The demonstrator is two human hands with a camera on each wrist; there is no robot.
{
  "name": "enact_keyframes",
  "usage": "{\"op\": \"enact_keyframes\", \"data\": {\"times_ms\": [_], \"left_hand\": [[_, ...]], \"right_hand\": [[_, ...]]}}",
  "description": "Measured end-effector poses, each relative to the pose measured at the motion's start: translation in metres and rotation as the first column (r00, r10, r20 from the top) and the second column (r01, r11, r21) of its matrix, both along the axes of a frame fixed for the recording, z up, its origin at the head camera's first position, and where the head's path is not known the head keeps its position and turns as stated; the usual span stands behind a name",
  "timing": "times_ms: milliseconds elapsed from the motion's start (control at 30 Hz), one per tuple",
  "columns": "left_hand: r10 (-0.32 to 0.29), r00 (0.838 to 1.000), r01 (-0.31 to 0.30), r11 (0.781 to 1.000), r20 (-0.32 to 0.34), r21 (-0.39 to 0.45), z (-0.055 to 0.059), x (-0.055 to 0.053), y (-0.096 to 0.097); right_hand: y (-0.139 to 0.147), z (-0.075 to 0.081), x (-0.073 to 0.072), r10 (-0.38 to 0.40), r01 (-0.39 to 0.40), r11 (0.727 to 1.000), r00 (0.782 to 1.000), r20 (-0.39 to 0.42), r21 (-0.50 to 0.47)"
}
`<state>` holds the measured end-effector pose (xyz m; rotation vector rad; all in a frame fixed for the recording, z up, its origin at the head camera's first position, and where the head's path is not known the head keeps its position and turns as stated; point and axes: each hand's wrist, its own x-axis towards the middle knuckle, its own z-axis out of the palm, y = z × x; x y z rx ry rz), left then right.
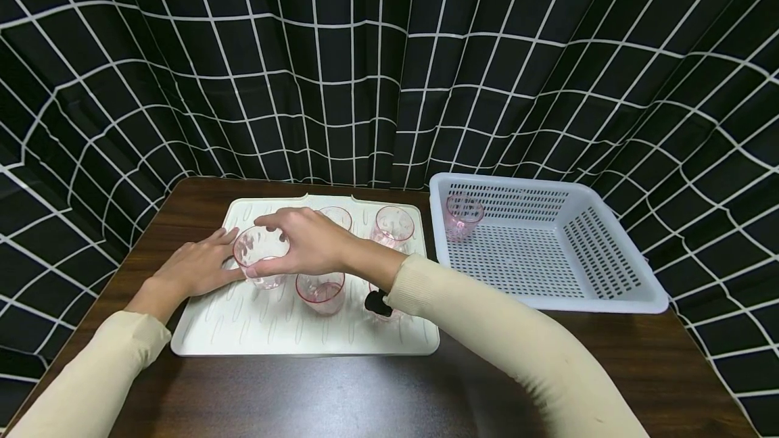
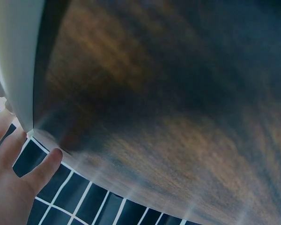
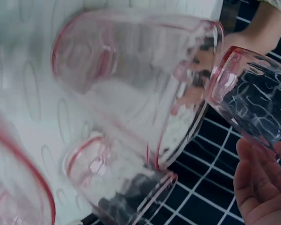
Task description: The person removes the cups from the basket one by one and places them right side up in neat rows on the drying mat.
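My right hand [image 1: 310, 242] grips a clear drinking glass [image 1: 246, 249] with a pink rim, thumb and fingers round its sides, over the left part of a white ribbed tray [image 1: 243, 336]. In the right wrist view the held glass [image 3: 260, 101] is tipped above the fingers. My left hand [image 1: 201, 265] lies with fingers extended at the tray's left edge; the left wrist view shows its spread fingers [image 2: 44, 171] beside that edge. Several matching glasses stand on the tray, among them one in front [image 1: 320, 295] and one at the back right [image 1: 394, 225]. The right forearm partly hides others.
A pale plastic basket [image 1: 621, 299] with slotted walls stands to the right of the tray, with one pink glass [image 1: 462, 215] in its back left corner. Both sit on a dark wooden table [image 1: 292, 391]. A black curtain with a white grid [image 1: 341, 73] hangs behind.
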<state>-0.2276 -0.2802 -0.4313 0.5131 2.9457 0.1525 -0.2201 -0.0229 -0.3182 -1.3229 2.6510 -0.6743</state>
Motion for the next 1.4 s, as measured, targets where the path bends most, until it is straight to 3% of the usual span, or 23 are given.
{"op": "enact_keyframes", "data": {"times_ms": [300,600,933,1167,1400], "left_hand": [[-0.024,1.0,0.024,1.0,-0.008,0.006,0.002,0.001,-0.002],[-0.023,1.0,0.023,1.0,-0.009,-0.01,0.002,0.003,0.0],[-0.026,0.999,0.026,1.0,-0.022,-0.009,0.001,0.003,-0.001],[-0.031,0.999,0.031,0.999,-0.021,-0.009,-0.001,0.001,-0.002],[-0.033,0.999,0.033,0.999,-0.006,0.009,0.001,0.0,0.0]], "right_hand": [[-0.014,-0.017,0.008,0.04,-0.039,0.993,0.999,-0.012,0.114],[-0.02,-0.027,0.011,-0.004,0.009,0.973,1.0,-0.021,0.229],[-0.02,-0.032,0.011,-0.034,0.031,0.962,0.999,0.006,0.272],[-0.021,-0.02,0.015,-0.029,0.037,0.962,0.999,-0.035,0.272],[-0.013,0.016,0.019,0.034,-0.02,0.989,0.994,-0.1,0.144]]}}
